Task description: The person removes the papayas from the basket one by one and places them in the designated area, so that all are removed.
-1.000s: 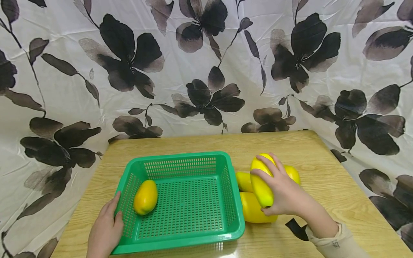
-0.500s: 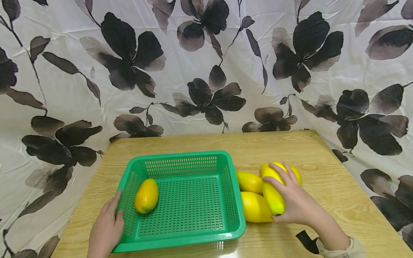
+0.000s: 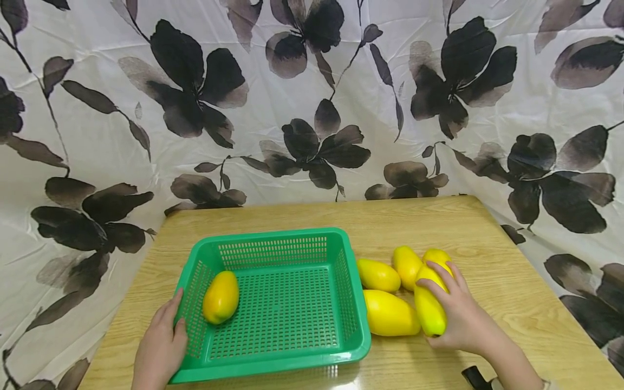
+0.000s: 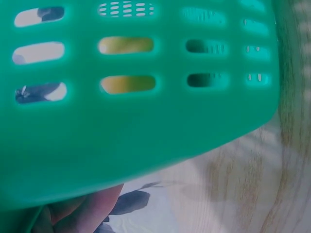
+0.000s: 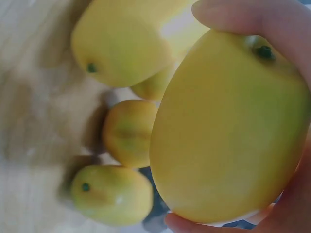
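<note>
My right hand (image 3: 460, 317) grips a yellow mango (image 3: 429, 306), thumb at its near end and fingers over the far end. In the right wrist view this mango (image 5: 228, 131) fills much of the picture, with a green stem spot at the top. My left hand (image 3: 162, 338) holds the left rim of a green plastic basket (image 3: 273, 370); its fingers (image 4: 99, 206) show below the rim in the left wrist view. One orange-yellow mango (image 3: 221, 298) lies inside the basket on the left.
Right of the basket, several mangoes lie on the wooden table (image 3: 302, 218): a large one (image 3: 390, 314), a smaller one (image 3: 377, 275), another (image 3: 407, 265) behind, and one (image 3: 436, 255) partly behind the held mango. A floral cloth (image 3: 273, 108) hangs beyond the table.
My right hand has moved right and nearer to me with its mango, from over the other mangoes to their right side, uncovering them. The left hand and basket have stayed put.
</note>
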`<state>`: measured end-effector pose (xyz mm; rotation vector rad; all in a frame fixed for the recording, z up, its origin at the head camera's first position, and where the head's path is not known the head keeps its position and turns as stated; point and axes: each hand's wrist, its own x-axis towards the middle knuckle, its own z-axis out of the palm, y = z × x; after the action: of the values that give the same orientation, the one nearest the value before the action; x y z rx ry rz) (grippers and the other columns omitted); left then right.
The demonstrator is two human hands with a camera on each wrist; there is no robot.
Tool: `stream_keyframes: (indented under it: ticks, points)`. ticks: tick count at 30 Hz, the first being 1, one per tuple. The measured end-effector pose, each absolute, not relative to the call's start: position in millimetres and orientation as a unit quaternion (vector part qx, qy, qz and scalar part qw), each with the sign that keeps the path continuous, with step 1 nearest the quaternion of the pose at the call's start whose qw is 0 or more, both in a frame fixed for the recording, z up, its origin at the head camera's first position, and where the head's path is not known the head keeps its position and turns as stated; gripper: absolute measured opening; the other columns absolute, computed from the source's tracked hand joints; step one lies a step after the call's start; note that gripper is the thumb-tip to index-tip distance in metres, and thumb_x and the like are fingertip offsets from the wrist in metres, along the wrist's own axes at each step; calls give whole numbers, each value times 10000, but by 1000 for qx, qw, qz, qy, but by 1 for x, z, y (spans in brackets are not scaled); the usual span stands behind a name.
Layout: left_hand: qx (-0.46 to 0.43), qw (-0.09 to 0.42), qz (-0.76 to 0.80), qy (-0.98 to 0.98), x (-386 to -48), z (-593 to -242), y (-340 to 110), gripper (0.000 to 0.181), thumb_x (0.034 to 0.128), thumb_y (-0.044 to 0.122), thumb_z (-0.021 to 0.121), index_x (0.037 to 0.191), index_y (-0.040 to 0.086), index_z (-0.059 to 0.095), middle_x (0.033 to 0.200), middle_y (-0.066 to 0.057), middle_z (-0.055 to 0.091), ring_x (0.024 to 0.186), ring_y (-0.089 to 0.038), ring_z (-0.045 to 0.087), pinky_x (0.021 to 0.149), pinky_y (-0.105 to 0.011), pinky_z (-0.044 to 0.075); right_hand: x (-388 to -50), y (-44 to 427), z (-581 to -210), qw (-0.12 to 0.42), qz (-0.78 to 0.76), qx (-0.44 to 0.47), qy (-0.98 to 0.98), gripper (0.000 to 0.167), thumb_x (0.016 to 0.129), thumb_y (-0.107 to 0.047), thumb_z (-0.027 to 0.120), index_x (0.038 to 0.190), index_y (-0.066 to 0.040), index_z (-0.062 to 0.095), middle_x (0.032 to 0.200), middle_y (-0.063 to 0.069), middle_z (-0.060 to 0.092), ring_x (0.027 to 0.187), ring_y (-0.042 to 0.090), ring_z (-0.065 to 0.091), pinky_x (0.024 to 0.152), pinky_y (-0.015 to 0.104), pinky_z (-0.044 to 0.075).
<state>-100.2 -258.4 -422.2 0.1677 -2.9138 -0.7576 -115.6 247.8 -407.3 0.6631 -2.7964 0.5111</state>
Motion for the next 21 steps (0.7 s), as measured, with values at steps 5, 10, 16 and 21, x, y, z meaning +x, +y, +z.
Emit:
stream_keyframes:
  ticks: [5, 10, 16, 21]
  points:
    - [59, 58, -254, -964, -99, -423, -258, 549, 904, 26, 395, 1430, -2, 242, 1314, -331, 343, 1131, -535, 378, 853, -659, 335, -111, 252, -418, 101, 176, 205, -957, 898, 362, -278, 871, 1171, -137, 508, 1387, 165, 268, 1216, 560, 177, 767, 694, 380]
    - [60, 62, -253, -964, -99, -423, -259, 545, 902, 26, 400, 1426, -6, 253, 1309, -337, 347, 1130, -536, 377, 853, -662, 334, -106, 253, -428, 87, 185, 192, -960, 888, 371, -283, 873, 1172, -159, 511, 1385, 154, 273, 1205, 575, 178, 753, 703, 379]
    - [57, 69, -253, -963, -99, -422, -258, 545, 898, 20, 406, 1423, -11, 259, 1301, -345, 351, 1124, -541, 378, 847, -668, 334, -103, 254, -439, 63, 194, 177, -963, 878, 385, -275, 867, 1181, -196, 505, 1385, 150, 270, 1222, 549, 158, 739, 696, 392]
    - [56, 71, -254, -963, -99, -424, -258, 546, 898, 16, 405, 1424, -8, 259, 1300, -342, 353, 1124, -539, 379, 846, -668, 334, -102, 255, -448, 63, 193, 174, -964, 897, 372, -292, 871, 1187, -179, 515, 1383, 160, 278, 1225, 510, 165, 730, 669, 417]
